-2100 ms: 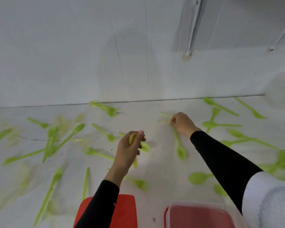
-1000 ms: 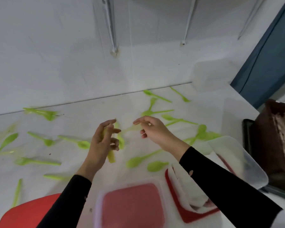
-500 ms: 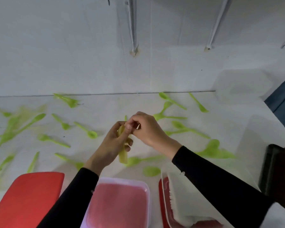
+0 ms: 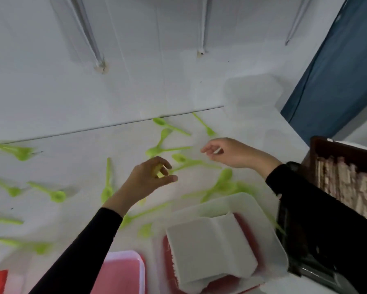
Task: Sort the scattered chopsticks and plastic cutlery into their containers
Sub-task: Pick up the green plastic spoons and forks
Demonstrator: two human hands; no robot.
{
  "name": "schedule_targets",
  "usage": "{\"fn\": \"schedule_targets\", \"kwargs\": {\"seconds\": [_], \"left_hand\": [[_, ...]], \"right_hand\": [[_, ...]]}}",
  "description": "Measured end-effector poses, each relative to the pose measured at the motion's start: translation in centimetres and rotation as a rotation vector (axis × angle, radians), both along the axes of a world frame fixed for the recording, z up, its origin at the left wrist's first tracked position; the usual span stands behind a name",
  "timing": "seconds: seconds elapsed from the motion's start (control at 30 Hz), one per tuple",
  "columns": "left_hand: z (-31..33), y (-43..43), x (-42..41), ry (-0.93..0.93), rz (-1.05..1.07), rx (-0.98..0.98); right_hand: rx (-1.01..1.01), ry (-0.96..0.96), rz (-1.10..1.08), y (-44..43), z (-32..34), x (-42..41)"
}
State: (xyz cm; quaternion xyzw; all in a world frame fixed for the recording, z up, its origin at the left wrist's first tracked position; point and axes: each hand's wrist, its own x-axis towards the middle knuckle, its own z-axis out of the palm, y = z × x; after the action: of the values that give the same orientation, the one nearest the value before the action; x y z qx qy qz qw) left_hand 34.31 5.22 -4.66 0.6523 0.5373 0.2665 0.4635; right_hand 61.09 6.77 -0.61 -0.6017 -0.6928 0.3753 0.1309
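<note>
1. Two clear containers (image 4: 242, 195) are sitting at the table's (image 4: 72, 162) near edge, leaving bare surface beyond them.
2. Left hand (image 4: 148, 179) is gripping a bunch of green cutlery (image 4: 159, 169) over mid-table. Right hand (image 4: 231, 153) is hovering apart from it, nearer the right edge, fingers loosely curled; grip unclear.
3. Loose green spoons (image 4: 159, 121) are lying scattered and blurred, around the hands and out to the far edge.

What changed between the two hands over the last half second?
The hands parted: the right hand left the green bundle and swung right, with a small white sliver showing in it. The left hand still grips the bundle. The scattered spoons and clear tub lie as before.
</note>
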Motion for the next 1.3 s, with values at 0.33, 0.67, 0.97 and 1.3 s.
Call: {"fn": "schedule_targets", "kwargs": {"seconds": [0.33, 0.67, 0.97, 1.3], "left_hand": [[-5.2, 1.3, 8.5, 0.600, -0.802, 0.336], [-5.0, 6.5, 4.4, 0.589, -0.536, 0.180], [-2.0, 4.5, -3.9, 0.144, 0.030, 0.145], [1.2, -4.8, -18.3, -0.636, 0.695, 0.038]], "right_hand": [[-0.592, -0.612, 0.172, -1.7, -2.9, 6.6], [-0.305, -0.446, 0.127, 2.4, -4.7, 4.3], [0.015, -0.492, 0.103, 4.8, -4.4, -3.8], [0.042, -0.244, 0.612, 3.0, -1.8, -22.7]]}}
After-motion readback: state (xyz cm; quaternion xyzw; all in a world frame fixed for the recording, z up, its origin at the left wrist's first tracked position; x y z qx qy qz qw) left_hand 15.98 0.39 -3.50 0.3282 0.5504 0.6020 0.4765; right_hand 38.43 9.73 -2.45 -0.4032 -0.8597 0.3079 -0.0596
